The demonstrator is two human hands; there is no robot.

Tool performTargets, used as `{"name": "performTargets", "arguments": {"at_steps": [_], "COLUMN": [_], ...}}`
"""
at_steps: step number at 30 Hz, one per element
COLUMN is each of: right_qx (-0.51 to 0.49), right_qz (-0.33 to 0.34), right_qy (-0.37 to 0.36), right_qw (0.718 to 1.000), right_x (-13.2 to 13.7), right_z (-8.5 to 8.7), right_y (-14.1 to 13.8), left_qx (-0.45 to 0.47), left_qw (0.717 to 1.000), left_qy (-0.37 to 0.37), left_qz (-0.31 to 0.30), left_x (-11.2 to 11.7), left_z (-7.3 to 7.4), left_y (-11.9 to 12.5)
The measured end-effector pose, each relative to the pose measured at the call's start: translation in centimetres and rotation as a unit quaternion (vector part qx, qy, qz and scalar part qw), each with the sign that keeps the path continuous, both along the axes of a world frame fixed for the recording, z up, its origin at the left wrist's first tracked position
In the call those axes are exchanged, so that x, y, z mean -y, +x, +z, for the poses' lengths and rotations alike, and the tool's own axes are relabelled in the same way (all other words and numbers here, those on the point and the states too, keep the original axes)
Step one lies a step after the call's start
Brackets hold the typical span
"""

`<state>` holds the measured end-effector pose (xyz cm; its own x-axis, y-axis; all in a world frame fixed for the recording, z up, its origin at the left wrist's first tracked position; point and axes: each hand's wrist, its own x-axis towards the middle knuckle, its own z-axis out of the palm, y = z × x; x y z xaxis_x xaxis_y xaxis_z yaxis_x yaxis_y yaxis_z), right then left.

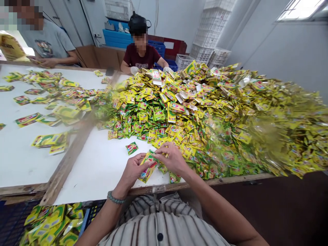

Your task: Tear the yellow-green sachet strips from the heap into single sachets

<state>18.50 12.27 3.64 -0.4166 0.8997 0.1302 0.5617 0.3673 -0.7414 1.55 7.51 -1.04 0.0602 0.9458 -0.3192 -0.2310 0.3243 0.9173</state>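
Observation:
My left hand (132, 171) is closed round a small printed carton (148, 167), yellow and green with red lettering, tilted above the white tabletop near its front edge. The thumb lies across its face. My right hand (173, 158) pinches at the carton's upper end, thumb and forefinger close together; a bit of white flap shows there. Whether a smaller thing is between those fingers is hidden. One small green sachet (131, 148) lies on the table just beyond my left hand. Several more sachets (175, 177) lie under and beside my right hand.
A large heap of yellow and green sachets (230, 116), with cartons on it, covers the right side. A wooden strip (69, 160) divides the table; flat cartons (48, 140) lie left of it. A filled crate (85, 222) stands below left. Two people sit across the table.

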Motion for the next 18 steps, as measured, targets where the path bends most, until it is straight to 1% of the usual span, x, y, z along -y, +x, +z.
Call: {"name": "performTargets", "arguments": {"at_steps": [1,5,7,8,10,12,13,15,16,17,18], "right_qx": [0.009,0.03,0.021,0.014,-0.005,-0.034,-0.053,-0.087,-0.097,-0.101,-0.098], "right_qz": [0.016,0.12,0.134,0.122,0.072,0.031,0.025,0.01,-0.003,-0.02,-0.036], "right_qy": [-0.007,-0.077,-0.085,-0.08,-0.061,-0.065,-0.083,-0.117,-0.122,-0.117,-0.106], "right_qw": [1.0,0.989,0.987,0.989,0.996,0.997,0.995,0.989,0.988,0.988,0.989], "right_x": [0.1,0.5,0.5,0.5,0.4,0.2,0.2,0.3,0.5,0.6,0.7], "right_z": [0.0,-0.5,-1.0,-1.4,-2.3,-3.5,-4.1,-5.1,-5.4,-5.6,-5.6], "right_y": [0.0,-0.1,-0.1,-0.2,-0.3,-0.5,-0.6,-0.6,-0.6,-0.5,-0.4], "left_qx": [-0.005,0.008,0.022,0.018,-0.03,-0.106,-0.131,-0.133,-0.122,-0.118,-0.121], "left_qw": [1.0,1.0,0.999,0.999,0.998,0.99,0.985,0.978,0.977,0.981,0.986], "left_qy": [0.003,0.008,0.01,0.016,0.04,0.044,0.025,-0.049,-0.083,-0.094,-0.085], "left_qz": [-0.003,-0.026,-0.024,-0.023,-0.036,-0.081,-0.111,-0.152,-0.153,-0.125,-0.08], "left_x": [0.0,0.0,0.0,0.0,0.3,0.8,1.0,1.0,0.7,0.1,-0.8], "left_z": [0.1,0.3,0.5,0.6,0.6,0.4,0.2,0.0,0.3,1.0,2.1], "left_y": [0.0,0.0,0.0,-0.1,-0.2,-0.3,-0.5,-1.4,-2.2,-3.3,-4.7]}}
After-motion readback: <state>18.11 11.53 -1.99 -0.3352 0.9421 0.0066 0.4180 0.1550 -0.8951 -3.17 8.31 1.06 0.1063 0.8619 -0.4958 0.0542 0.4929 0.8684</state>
